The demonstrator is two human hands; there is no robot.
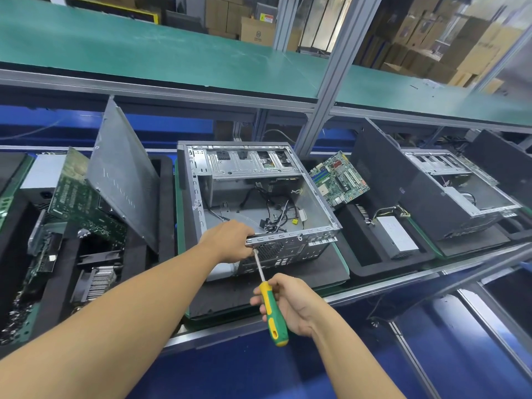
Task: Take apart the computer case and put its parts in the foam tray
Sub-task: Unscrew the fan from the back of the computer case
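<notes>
Gripping the near top rim of the computer case [259,168], the left hand [230,240] curls its fingers over the metal edge. The right hand [290,303] is wrapped round the green-and-yellow handle of a screwdriver [270,309], whose tip meets the rear panel just beside the left hand.

At far left, a black foam tray [165,211] holds a green circuit board [83,203] and a finned heatsink [99,280], with a grey side panel [123,180] leaning tilted. The case lies open in the centre on dark foam [316,272], loose cables inside. Right of it, a motherboard [339,180] stands tilted, touching the case, and a power supply [397,237] sits nearer. Farther right is a second case [460,191].
</notes>
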